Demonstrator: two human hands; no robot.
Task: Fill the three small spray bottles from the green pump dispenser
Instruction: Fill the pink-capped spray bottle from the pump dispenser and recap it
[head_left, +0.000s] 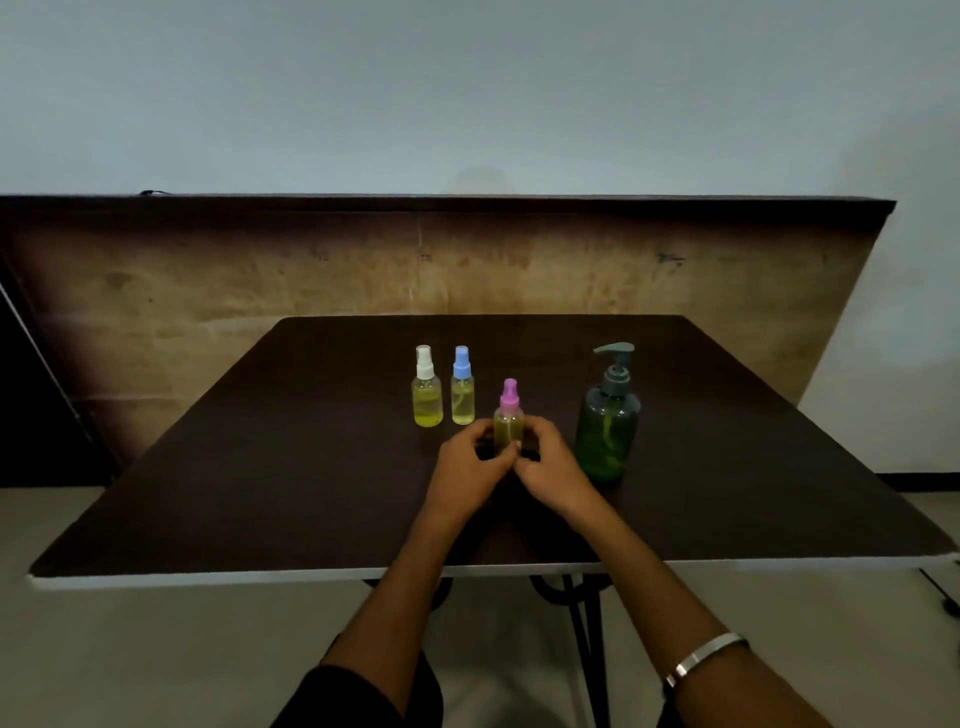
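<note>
Head view: dark table (260, 467), seen from above and in front. Standing near the middle, three small spray bottles. White-top bottle (426, 387) and blue-top bottle (462, 385) side by side at the back, both showing yellow liquid and both capped. Looks like those two are done and parked out of the way.

Closer in, pink-top bottle (508, 415), upright on the table, cap on, yellow liquid inside. Left hand (470, 467) and right hand (550, 467) cupped round its lower part from both sides, fingers curled on it, thumbs close together in front. Held low like that, probably to keep it from tipping while being set down or lifted; cannot tell which.

Just to the right, green pump dispenser (608, 421), upright, untouched, dark pump head pointing left toward the little bottles. Handy spot for pumping into them.

Silver bangle (706, 657) on the right arm. Wooden board (208, 291) leaning behind the table.

Judging by the liquid in all three, filling seems nearly finished.
</note>
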